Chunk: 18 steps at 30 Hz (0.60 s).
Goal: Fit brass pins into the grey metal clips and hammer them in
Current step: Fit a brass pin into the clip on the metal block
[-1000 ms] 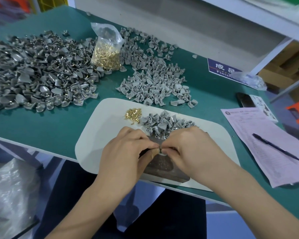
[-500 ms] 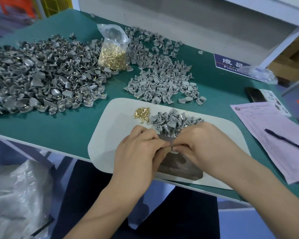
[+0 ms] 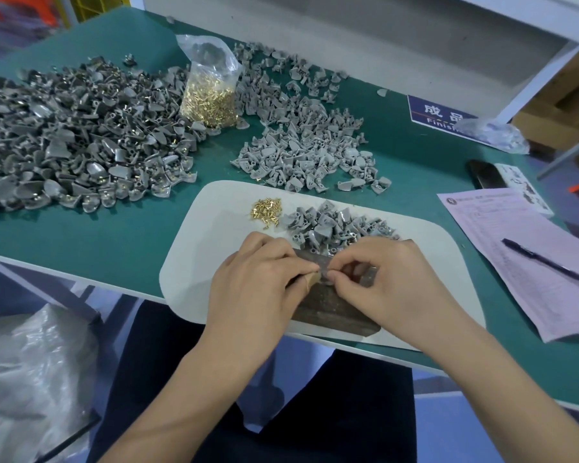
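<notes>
My left hand (image 3: 258,282) and my right hand (image 3: 388,282) meet fingertip to fingertip over a dark metal block (image 3: 331,309) at the front of a white mat (image 3: 194,262). Between the fingertips sits a small grey metal clip (image 3: 325,272); my left thumb and fingers pinch it, and my right fingers pinch at the same spot, whether on a pin is too small to tell. A little heap of loose brass pins (image 3: 266,208) and a heap of grey clips (image 3: 335,225) lie on the mat just beyond my hands.
A large darker clip pile (image 3: 64,145) covers the green table's left. A plastic bag of brass pins (image 3: 209,91) stands at the back, a lighter clip pile (image 3: 301,142) beside it. Papers (image 3: 522,262) with a pen (image 3: 549,265) lie right.
Both hands stay together over the block with only small finger movements. The view has shifted, so everything sits a little further right in the frame.
</notes>
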Each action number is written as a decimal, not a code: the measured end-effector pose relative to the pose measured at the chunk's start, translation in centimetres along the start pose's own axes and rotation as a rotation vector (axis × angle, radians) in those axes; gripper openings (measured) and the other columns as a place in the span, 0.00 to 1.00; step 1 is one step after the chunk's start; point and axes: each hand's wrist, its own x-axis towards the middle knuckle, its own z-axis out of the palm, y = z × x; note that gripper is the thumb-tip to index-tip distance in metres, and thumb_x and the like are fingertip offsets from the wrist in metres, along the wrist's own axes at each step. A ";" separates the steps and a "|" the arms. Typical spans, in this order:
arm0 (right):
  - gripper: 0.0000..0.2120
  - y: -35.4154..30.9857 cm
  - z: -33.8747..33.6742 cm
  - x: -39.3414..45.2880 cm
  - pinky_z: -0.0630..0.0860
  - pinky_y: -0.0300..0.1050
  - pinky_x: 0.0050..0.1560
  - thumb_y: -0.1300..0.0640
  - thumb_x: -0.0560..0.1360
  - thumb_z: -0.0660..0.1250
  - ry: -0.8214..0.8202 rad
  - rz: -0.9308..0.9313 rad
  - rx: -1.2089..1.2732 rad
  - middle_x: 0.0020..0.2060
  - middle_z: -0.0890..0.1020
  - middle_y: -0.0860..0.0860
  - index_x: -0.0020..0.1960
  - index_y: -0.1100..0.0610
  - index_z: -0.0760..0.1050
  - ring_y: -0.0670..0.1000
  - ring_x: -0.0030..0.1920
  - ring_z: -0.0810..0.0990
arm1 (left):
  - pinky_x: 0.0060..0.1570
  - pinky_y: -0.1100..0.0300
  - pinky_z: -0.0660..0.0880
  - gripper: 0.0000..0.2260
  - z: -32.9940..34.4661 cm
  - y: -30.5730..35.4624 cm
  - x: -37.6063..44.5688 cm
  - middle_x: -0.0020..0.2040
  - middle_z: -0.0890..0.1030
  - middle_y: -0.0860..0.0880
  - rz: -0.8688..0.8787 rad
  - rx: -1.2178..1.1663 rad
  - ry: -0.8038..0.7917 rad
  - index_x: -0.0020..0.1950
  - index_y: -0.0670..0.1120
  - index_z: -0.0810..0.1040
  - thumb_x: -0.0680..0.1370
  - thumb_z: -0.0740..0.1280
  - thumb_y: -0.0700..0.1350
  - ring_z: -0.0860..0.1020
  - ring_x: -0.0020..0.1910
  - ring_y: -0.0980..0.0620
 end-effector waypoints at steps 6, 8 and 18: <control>0.12 -0.4 0.0 0.2 0.70 0.35 0.39 0.63 0.69 0.74 -0.033 -0.043 -0.073 0.31 0.77 0.45 0.34 0.49 0.76 0.44 0.33 0.74 | 0.34 0.61 0.68 0.04 0.2 0.0 0.0 0.39 0.77 0.59 0.007 -0.017 0.009 0.46 0.57 0.86 0.73 0.75 0.52 0.75 0.45 0.52; 0.14 -0.4 -0.3 0.3 0.68 0.35 0.39 0.63 0.70 0.74 -0.054 -0.080 -0.079 0.31 0.75 0.45 0.34 0.49 0.74 0.44 0.34 0.73 | 0.33 0.61 0.68 0.03 0.2 0.0 0.1 0.39 0.77 0.58 0.015 -0.023 0.010 0.46 0.57 0.86 0.73 0.75 0.52 0.75 0.45 0.52; 0.07 0.6 -0.3 1.0 0.73 0.42 0.40 0.61 0.70 0.72 -0.087 -0.076 0.000 0.30 0.77 0.48 0.34 0.54 0.78 0.50 0.34 0.75 | 0.33 0.61 0.68 0.05 0.3 -0.5 0.3 0.39 0.76 0.59 0.041 -0.030 -0.028 0.48 0.55 0.86 0.73 0.75 0.50 0.73 0.45 0.54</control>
